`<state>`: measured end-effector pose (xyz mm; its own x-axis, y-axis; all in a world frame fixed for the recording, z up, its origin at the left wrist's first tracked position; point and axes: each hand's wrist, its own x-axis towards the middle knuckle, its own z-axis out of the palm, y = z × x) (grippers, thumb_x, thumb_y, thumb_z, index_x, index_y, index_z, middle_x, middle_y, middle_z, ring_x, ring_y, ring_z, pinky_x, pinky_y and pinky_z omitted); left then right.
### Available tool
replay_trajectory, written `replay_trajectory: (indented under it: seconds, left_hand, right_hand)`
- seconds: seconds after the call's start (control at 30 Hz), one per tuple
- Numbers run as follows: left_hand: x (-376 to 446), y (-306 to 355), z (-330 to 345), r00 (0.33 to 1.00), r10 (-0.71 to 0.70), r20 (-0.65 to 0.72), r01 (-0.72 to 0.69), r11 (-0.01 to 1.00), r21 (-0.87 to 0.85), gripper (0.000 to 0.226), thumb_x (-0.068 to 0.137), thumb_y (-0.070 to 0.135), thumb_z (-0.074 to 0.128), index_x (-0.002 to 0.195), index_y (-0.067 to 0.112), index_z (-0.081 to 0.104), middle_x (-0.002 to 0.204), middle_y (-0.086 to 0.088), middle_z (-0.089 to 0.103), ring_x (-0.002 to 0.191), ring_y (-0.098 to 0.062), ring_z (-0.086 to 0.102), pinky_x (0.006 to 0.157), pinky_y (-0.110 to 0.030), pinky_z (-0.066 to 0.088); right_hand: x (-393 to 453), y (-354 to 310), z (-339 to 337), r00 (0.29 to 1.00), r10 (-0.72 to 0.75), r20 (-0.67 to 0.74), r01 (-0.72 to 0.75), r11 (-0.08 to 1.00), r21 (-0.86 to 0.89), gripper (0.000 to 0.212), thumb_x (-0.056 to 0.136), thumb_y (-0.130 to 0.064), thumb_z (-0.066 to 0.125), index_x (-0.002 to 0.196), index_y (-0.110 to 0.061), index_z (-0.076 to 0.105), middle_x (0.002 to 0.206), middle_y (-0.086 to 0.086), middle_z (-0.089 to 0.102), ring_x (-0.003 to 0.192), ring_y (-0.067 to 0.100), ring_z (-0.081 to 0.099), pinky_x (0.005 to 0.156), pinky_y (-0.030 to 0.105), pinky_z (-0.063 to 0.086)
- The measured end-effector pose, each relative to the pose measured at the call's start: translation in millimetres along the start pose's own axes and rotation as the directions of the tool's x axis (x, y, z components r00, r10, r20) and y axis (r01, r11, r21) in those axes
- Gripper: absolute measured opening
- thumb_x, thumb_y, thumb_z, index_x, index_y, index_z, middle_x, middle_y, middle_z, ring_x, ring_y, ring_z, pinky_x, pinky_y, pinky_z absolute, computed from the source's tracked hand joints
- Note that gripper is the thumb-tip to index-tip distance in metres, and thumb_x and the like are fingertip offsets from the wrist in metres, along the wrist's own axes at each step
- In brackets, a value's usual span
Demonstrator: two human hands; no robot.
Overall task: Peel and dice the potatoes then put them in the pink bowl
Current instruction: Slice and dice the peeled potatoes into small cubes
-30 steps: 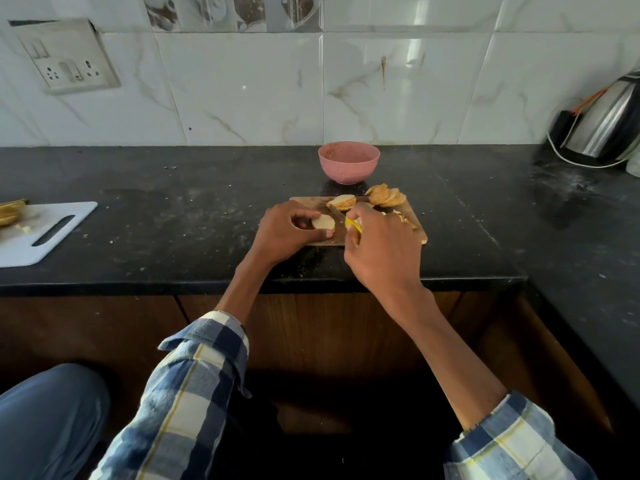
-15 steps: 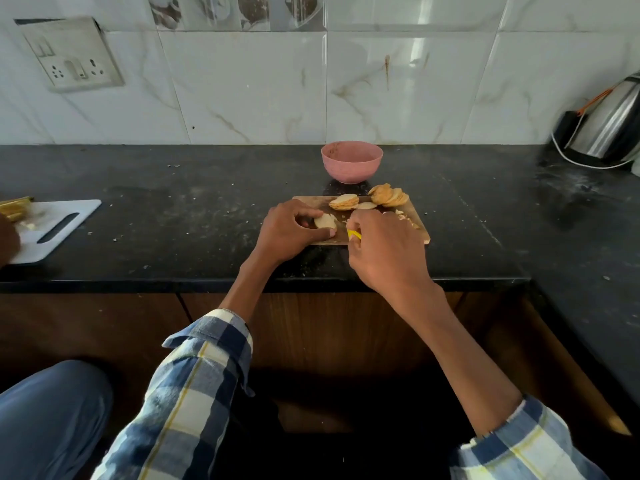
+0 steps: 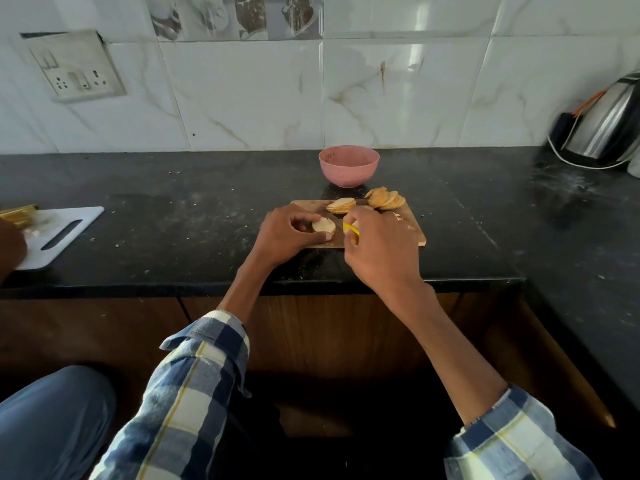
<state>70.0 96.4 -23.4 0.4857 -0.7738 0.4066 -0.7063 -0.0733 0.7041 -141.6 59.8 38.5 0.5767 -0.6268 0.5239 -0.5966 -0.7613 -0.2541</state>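
- Little has changed over the last second: left hand (image 3: 289, 233) keeps its grip curled round a potato piece (image 3: 323, 224) on the wooden board (image 3: 417, 237).
- Right hand (image 3: 379, 245) stays closed round a yellow-handled knife (image 3: 351, 230); blade hidden.
- Slicing seemingly continues; dicing not yet done.
- Slices (image 3: 386, 199) piled at board's far edge.
- Pink bowl (image 3: 348, 166) just behind on worktop (image 3: 207, 188), apparently holding no potato.

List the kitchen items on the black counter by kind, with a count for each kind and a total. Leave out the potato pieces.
Cutting boards: 2, a wooden cutting board and a white cutting board
Bowls: 1, the pink bowl
Kettles: 1, the steel electric kettle
Knives: 1, a yellow-handled knife gripped by the right hand
Total: 5
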Motion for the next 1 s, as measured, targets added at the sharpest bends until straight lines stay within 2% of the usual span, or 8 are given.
replay_trajectory:
  seconds: [0.1, 0.23, 0.4, 0.63, 0.77, 0.87, 1.0]
  left_hand:
    - [1, -1, 0, 1.000, 0.000, -0.004, 0.000, 1.000, -0.007, 0.050, 0.072, 0.053, 0.090, 0.112, 0.026, 0.081, 0.091, 0.009, 0.072, 0.081, -0.015, 0.065, 0.080, -0.050, 0.057]
    - [1, -1, 0, 1.000, 0.003, -0.005, -0.003, 1.000, -0.012, 0.048, 0.073, 0.047, 0.091, 0.112, 0.022, 0.081, 0.090, 0.008, 0.071, 0.081, -0.017, 0.064, 0.081, -0.051, 0.056]
    - [0, 0, 1, 1.000, 0.009, -0.022, -0.009, 1.000, -0.026, 0.041, 0.073, 0.040, 0.093, 0.108, 0.021, 0.081, 0.088, 0.009, 0.069, 0.080, -0.017, 0.065, 0.079, -0.047, 0.057]
    - [-2, 2, 1, 1.000, 0.004, -0.016, -0.004, 1.000, -0.008, 0.048, 0.072, 0.044, 0.094, 0.112, 0.021, 0.080, 0.093, 0.010, 0.072, 0.081, -0.011, 0.065, 0.077, -0.036, 0.055]
    - [-2, 4, 0, 1.000, 0.000, -0.009, 0.000, 1.000, 0.007, 0.046, 0.074, 0.043, 0.093, 0.113, 0.022, 0.080, 0.096, 0.008, 0.074, 0.083, -0.012, 0.066, 0.079, -0.037, 0.056]
    - [-3, 3, -1, 1.000, 0.005, -0.005, -0.005, 1.000, 0.019, 0.045, 0.075, 0.044, 0.092, 0.113, 0.023, 0.080, 0.096, 0.007, 0.074, 0.084, -0.013, 0.066, 0.079, -0.039, 0.056]
    - [-3, 2, -2, 1.000, 0.011, 0.005, -0.011, 1.000, 0.026, 0.047, 0.075, 0.046, 0.091, 0.115, 0.024, 0.079, 0.096, 0.009, 0.075, 0.085, -0.011, 0.067, 0.078, -0.034, 0.056]
  right_hand:
    - [8, -7, 10, 0.999, 0.004, 0.041, -0.004, 1.000, 0.001, 0.020, 0.098, -0.033, 0.067, 0.116, -0.025, 0.067, 0.098, -0.002, 0.072, 0.086, 0.017, 0.066, 0.071, 0.037, 0.058]
    - [17, -10, 19, 0.997, -0.001, 0.071, 0.002, 1.000, -0.012, 0.021, 0.098, -0.032, 0.068, 0.116, -0.022, 0.067, 0.099, -0.001, 0.072, 0.085, 0.017, 0.066, 0.070, 0.034, 0.056]
    - [22, -15, 14, 0.992, 0.006, 0.128, -0.004, 1.000, -0.021, 0.023, 0.096, -0.029, 0.071, 0.117, -0.022, 0.068, 0.104, 0.001, 0.072, 0.092, 0.021, 0.068, 0.070, 0.033, 0.050]
    - [-3, -7, -14, 0.983, 0.023, 0.181, -0.023, 1.000, 0.001, 0.018, 0.095, -0.027, 0.071, 0.112, -0.023, 0.069, 0.100, -0.001, 0.070, 0.091, 0.018, 0.066, 0.078, 0.039, 0.057]
    - [-6, 2, -30, 0.977, 0.058, 0.206, -0.062, 0.998, 0.016, 0.022, 0.095, -0.025, 0.070, 0.117, -0.026, 0.070, 0.105, -0.003, 0.069, 0.085, 0.013, 0.056, 0.071, 0.032, 0.045]
    - [-9, 9, -38, 0.980, 0.053, 0.193, -0.061, 0.998, 0.034, 0.021, 0.094, -0.024, 0.070, 0.114, -0.030, 0.073, 0.106, -0.005, 0.070, 0.082, 0.009, 0.050, 0.070, 0.028, 0.039]
    - [-11, 11, -34, 0.991, 0.052, 0.124, -0.057, 0.997, 0.042, 0.019, 0.096, -0.029, 0.069, 0.115, -0.030, 0.072, 0.103, -0.008, 0.070, 0.081, 0.005, 0.051, 0.069, 0.026, 0.043]
